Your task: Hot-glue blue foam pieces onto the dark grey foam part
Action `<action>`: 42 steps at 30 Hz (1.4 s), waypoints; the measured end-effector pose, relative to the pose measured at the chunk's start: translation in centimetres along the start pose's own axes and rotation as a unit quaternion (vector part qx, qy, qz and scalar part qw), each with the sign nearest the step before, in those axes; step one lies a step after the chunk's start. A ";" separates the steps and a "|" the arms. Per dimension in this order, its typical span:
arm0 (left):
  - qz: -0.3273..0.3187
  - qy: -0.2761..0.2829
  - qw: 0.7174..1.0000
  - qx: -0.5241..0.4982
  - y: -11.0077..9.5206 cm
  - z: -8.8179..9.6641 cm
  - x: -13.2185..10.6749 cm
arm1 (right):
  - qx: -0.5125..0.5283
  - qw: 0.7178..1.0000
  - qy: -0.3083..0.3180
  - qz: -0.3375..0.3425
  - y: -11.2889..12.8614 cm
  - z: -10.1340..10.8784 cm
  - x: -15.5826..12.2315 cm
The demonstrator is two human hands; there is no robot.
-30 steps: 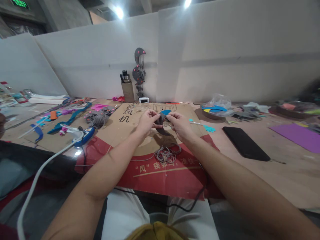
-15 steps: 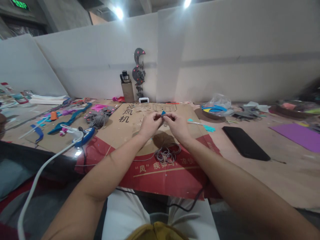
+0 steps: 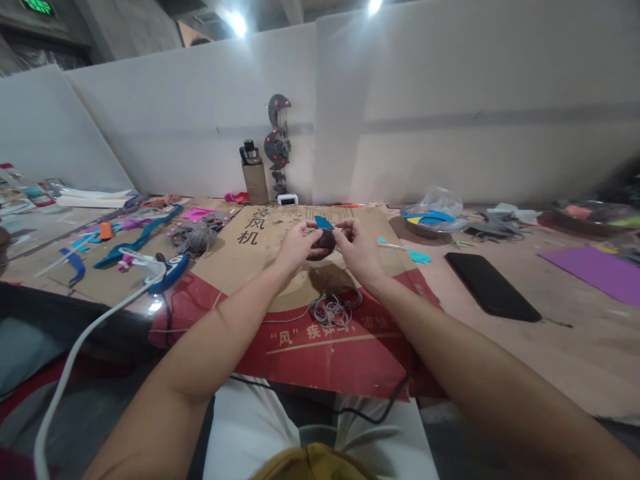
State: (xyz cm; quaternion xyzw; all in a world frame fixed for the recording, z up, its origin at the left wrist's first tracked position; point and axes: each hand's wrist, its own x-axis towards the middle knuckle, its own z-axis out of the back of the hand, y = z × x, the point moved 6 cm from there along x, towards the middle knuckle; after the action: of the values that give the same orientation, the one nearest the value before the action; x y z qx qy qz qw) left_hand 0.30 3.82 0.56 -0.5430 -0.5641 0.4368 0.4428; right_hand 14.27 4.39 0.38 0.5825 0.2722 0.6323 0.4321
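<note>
Over the cardboard sheet (image 3: 220, 273), my left hand (image 3: 297, 247) and my right hand (image 3: 357, 250) are drawn close together with fingers pinched. Between them is a small blue piece (image 3: 324, 223), flat and pointed, perhaps felt or foam. Just under it a dark rounded thing (image 3: 327, 240) shows between the fingers; I cannot make out whether it is part of the same piece. Both hands seem to grip the blue piece by its edges. A loose tangle of thin grey cord (image 3: 334, 310) lies nearer to me, its tail running left beneath my left forearm.
A blue-and-white glue gun (image 3: 171, 272) with a white cable sits left, beside grey yarn (image 3: 200, 233) and coloured scraps. A black phone (image 3: 490, 287), a purple sheet (image 3: 595, 270) and a round tray (image 3: 433, 230) are right. A bottle (image 3: 255, 177) stands against the white partition (image 3: 425, 120).
More of the blue piece now shows above my fingers, and the dark rounded thing has come into sight below it. My fingertips have moved slightly apart.
</note>
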 end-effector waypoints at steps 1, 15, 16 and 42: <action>0.000 0.003 1.000 0.002 -0.1 0.0 0.0 | -0.003 1.000 0.000 0.000 -0.1 0.0 0.1; 0.025 -0.023 0.998 -0.054 -0.2 0.5 0.0 | 0.003 1.000 0.013 0.002 -0.8 -0.2 0.2; 0.018 -0.033 0.997 -0.062 -0.3 0.8 0.2 | 0.003 1.000 0.016 0.002 -0.9 -0.2 0.1; 0.018 -0.043 0.979 -0.198 -0.5 3.5 2.4 | -0.468 0.845 0.184 -0.182 -7.1 3.4 1.5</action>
State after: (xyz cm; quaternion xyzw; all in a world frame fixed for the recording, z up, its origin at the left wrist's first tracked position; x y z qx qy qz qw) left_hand -3.22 6.21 0.30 -0.6107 -0.6482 0.3473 0.2938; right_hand 19.29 8.58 -4.27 0.1243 0.1200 0.6901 0.7028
